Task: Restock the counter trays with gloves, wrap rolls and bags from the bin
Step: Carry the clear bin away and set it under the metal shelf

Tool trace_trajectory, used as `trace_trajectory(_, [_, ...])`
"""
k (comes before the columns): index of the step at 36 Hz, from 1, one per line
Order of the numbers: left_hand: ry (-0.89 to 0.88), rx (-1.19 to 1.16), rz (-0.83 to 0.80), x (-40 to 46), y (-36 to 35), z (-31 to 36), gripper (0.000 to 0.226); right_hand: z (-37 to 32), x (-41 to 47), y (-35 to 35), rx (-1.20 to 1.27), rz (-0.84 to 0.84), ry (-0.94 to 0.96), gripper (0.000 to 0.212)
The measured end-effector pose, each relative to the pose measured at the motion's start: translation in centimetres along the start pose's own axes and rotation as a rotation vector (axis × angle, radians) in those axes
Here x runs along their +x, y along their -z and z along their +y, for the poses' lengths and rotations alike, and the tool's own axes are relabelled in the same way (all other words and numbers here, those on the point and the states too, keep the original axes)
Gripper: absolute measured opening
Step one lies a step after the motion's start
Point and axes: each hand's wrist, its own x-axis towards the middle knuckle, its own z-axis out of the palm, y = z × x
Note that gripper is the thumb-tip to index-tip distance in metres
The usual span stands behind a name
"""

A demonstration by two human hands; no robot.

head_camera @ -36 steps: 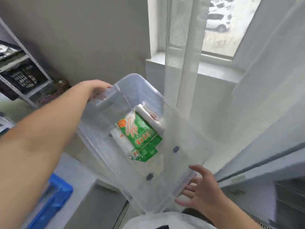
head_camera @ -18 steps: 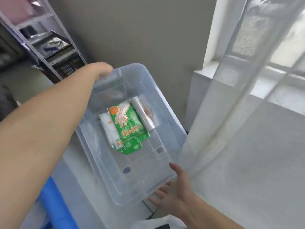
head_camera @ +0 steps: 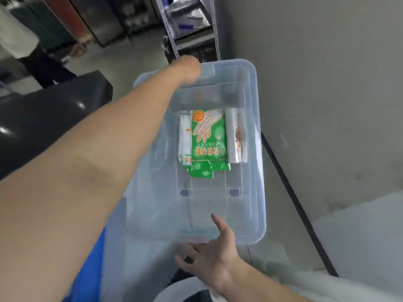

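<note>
At far left, bench: a dark glossy bench [head_camera: 50,110] stood beside the outstretched left forearm, with a person in dark trousers [head_camera: 43,62] behind it
Low at left, tray: a blue tray [head_camera: 91,267] showed under the forearm, mostly hidden
Left hand: the left hand [head_camera: 188,69] gripped the far rim of the bin, its fingers curled over the edge and hidden from view
Bin: a clear plastic bin [head_camera: 259,192] was held between both hands above the floor, open side up
Bag pack: a white pack [head_camera: 185,140] lay flat on the bin's bottom at the left of the group, partly under the glove pack
Glove pack: a green glove pack [head_camera: 208,138] lay in the far half of the bin, its torn flap toward the camera
Wrap roll: a clear wrap roll [head_camera: 236,138] lay touching the glove pack's right side
Right hand: the right hand [head_camera: 212,256] held the near end of the bin, thumb up against the wall, fingers spread beneath the rim
Behind, shelving: a metal shelf rack [head_camera: 192,25] stood by the grey wall
</note>
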Motion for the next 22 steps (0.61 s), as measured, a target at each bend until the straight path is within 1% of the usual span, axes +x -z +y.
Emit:
trace_trajectory(2, [0.043,0.001,-0.036,2.6,0.5,-1.7,0.031,-2.5,1.7,-1.8,-0.037,0.023,-0.008,0.076])
trace_trajectory(5, [0.098,0.033,-0.089,7.4,0.7,-4.2,0.029,-6.4,4.9,-5.0,-0.102,0.08,-0.026,0.088])
trace_trajectory(8, [0.182,0.034,-0.067,13.5,0.2,-8.1,0.034,-10.5,8.7,-9.1,-0.131,0.143,-0.05,0.093])
trace_trajectory(12, [0.299,-0.002,-0.003,20.2,1.3,-11.4,0.045,-15.5,12.7,-15.4,-0.161,0.211,-0.08,0.083])
trace_trajectory(14, [0.314,-0.011,-0.007,23.7,2.8,-12.5,0.047,-17.5,14.2,-18.9,-0.246,0.145,-0.066,0.088])
trace_trajectory(16, [0.317,-0.003,-0.001,27.4,4.5,-14.0,0.047,-19.4,15.9,-22.2,-0.217,0.101,-0.048,0.089])
trace_trajectory(19, [0.311,0.037,0.048,32.1,6.3,-16.1,0.047,-22.4,18.0,-26.4,-0.204,0.17,-0.024,0.078])
trace_trajectory(22, [0.32,0.018,0.056,36.9,7.6,-18.6,0.05,-26.1,20.0,-30.3,-0.211,0.111,-0.011,0.071])
